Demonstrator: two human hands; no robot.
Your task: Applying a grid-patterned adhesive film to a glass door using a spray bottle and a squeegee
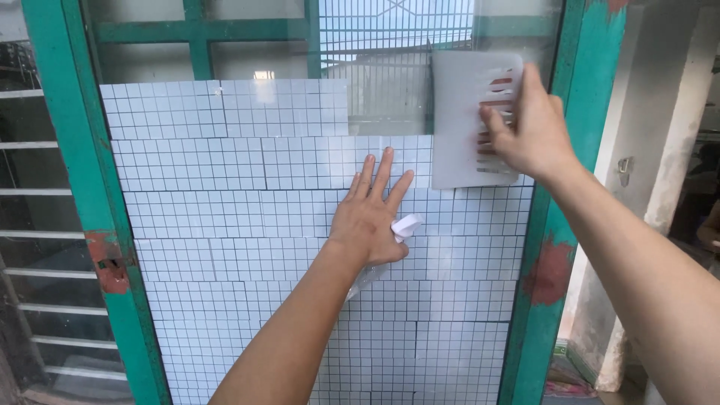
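A glass door pane in a green frame (71,187) is covered with sheets of white grid-patterned film (225,225). My left hand (373,214) lies flat on the film near the middle, fingers spread upward, with a crumpled strip of clear backing (405,225) pinned under the palm and trailing down. My right hand (529,127) holds a loose frosted sheet (457,127) against the bare glass at the upper right, its fingers showing through the sheet.
Bare glass (375,90) above the film shows a window grille and sky. A rusty latch (111,262) sits on the left frame. A white wall and pillar (675,150) stand to the right, with floor debris (570,375) below.
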